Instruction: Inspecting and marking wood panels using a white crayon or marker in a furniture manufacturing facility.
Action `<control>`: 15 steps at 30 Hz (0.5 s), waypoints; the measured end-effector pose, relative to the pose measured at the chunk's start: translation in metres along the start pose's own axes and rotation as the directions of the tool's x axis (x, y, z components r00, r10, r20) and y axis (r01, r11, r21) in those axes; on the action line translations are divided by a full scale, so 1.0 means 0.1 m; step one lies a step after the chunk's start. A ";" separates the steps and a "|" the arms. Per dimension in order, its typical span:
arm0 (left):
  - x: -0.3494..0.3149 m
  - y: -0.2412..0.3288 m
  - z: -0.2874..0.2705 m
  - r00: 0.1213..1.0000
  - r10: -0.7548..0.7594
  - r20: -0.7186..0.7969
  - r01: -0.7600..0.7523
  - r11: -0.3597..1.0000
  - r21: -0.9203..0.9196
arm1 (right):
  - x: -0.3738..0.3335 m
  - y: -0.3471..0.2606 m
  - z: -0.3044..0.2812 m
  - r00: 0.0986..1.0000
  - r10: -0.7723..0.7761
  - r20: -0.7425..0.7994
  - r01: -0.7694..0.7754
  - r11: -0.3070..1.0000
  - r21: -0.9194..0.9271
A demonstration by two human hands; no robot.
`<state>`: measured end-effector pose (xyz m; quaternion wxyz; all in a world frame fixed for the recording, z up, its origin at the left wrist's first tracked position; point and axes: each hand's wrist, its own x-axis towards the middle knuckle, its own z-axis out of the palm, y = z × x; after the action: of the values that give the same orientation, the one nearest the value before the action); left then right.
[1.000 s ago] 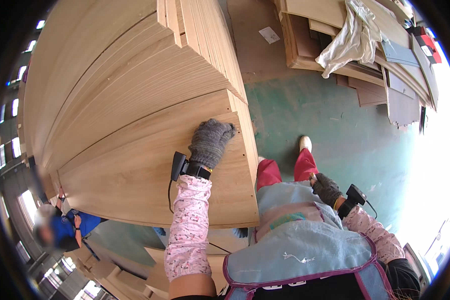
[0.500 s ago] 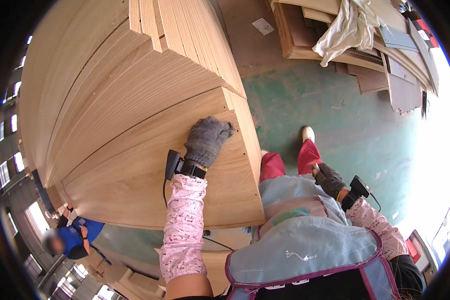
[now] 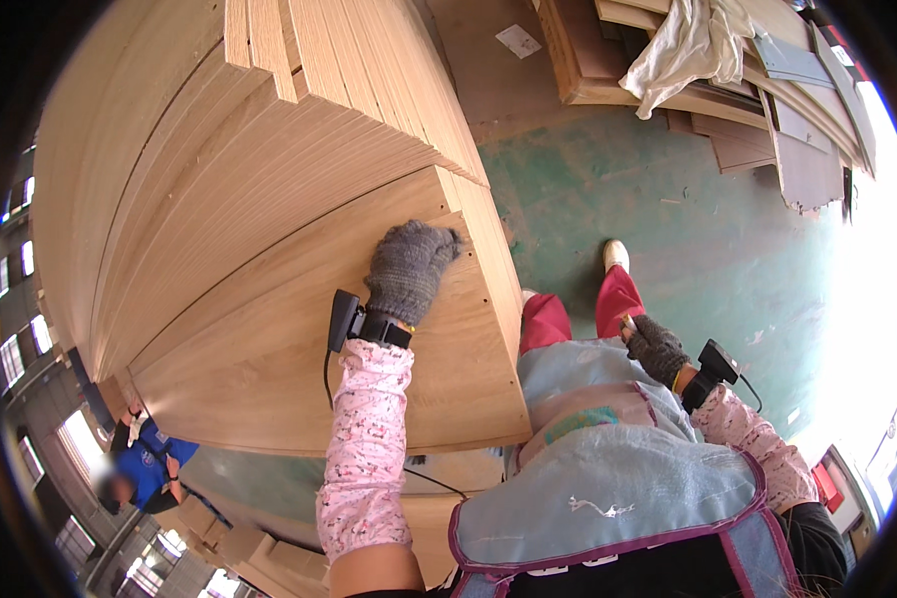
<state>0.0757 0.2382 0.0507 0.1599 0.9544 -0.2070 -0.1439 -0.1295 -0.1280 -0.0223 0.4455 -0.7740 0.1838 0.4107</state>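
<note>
My left hand (image 3: 412, 269), in a grey knitted glove, rests on the top wood-grain panel (image 3: 448, 364) of a stack near its right edge. Its fingers are curled in, and whatever they may hold is hidden. Small dark holes dot the panel along that edge. Beside my right thigh, away from the stack, is my right hand (image 3: 656, 351), gloved in grey with bare fingertips. Those fingers are bent closed, and I cannot make out anything in them. Both wrists carry black strapped devices.
A taller stack of wood-grain boards (image 3: 269, 149) rises beyond the panel. At the far right, a white cloth (image 3: 686, 55) drapes over piled boards (image 3: 728, 149). Green floor (image 3: 708, 239) lies between. A person in blue (image 3: 149, 463) stands at the stack's far left end.
The view has shifted slightly, and the person in blue has changed arm position a little. My left hand stays curled on the panel, and my right hand keeps its place by my thigh.
</note>
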 end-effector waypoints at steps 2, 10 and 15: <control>-0.01 0.00 0.01 0.999 -0.024 -0.029 0.024 1.000 0.002 | -0.01 0.02 0.03 1.000 -0.024 -0.003 0.024 0.999 -0.034; -0.19 0.06 -0.02 1.000 -0.007 0.013 0.009 0.972 -0.234 | -0.01 0.02 0.04 0.998 -0.020 -0.052 0.021 1.000 0.015; -0.06 0.01 -0.01 0.996 -0.059 -0.070 0.047 0.986 -0.157 | 0.01 0.07 0.06 0.997 -0.056 -0.043 0.057 0.998 0.008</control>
<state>0.0702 0.2401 0.0530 0.2374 0.9489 -0.1635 -0.1282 -0.1361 -0.1268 -0.0279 0.4566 -0.7853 0.1733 0.3805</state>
